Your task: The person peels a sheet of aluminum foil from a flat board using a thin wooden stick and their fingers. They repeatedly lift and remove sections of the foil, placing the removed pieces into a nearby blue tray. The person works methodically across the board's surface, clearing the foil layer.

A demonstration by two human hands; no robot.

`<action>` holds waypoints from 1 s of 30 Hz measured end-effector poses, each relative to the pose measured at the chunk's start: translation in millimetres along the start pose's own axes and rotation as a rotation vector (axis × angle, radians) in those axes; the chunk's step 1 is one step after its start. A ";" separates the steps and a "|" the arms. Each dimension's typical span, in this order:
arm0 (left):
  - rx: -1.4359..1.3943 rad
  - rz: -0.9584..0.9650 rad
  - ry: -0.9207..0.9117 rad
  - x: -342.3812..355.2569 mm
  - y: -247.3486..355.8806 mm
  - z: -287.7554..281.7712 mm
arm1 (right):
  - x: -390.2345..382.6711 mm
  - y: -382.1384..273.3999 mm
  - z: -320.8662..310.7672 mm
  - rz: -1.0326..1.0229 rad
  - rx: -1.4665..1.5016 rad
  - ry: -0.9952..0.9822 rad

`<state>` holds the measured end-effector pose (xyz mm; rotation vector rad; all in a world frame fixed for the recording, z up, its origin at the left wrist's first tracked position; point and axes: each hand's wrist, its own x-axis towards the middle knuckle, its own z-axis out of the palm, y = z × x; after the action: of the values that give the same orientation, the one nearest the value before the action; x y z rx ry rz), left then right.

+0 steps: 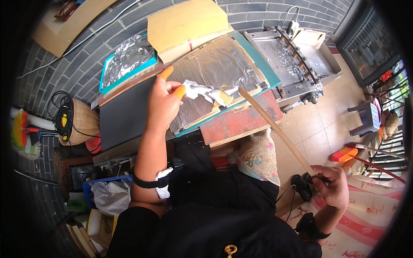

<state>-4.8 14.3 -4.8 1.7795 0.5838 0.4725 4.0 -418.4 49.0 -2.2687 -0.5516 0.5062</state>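
My right hand [332, 189] grips the near end of a long, thin wooden stick [279, 131], which slants up and left over the work surface. Its far tip comes close to a crumpled, thin white sheet [200, 91]. At the sheet's other end, my left hand [164, 103] pinches it near the thumb, while the index finger points away. Orange covers sit on that thumb and index fingertip. Under the sheet lies a wide pad [215, 66] topped with wrinkled, dark, shiny film. A scrap of yellowish paper [226, 99] shows beside the white sheet.
A blue-rimmed tray of silvery foil [129, 58] stands at the back left, near a tan board [187, 26]. Back right is a metal frame with rods [286, 56]. A red board [241, 120] juts out at the front. A grey stool [365, 119] and orange broom [344, 154] are right.
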 end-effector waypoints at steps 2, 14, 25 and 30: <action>0.001 -0.002 0.017 0.1 -4.2 -10.3 | 0.7 -3.9 0.2 0.001 -0.001 0.003; -0.094 -0.053 0.089 -13.4 1.1 -57.1 | 0.5 3.3 6.1 -0.035 0.049 0.046; -0.194 -0.002 -0.006 -20.4 6.7 -43.3 | 19.2 -13.4 28.1 -0.215 0.038 -0.044; -0.195 0.005 0.027 -23.6 2.8 -56.5 | 21.5 -13.7 28.7 -0.161 0.008 -0.064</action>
<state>-56.4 42.4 12.8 1.5912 0.5337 0.5388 4.1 -382.2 36.3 -2.1846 -0.7553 0.5002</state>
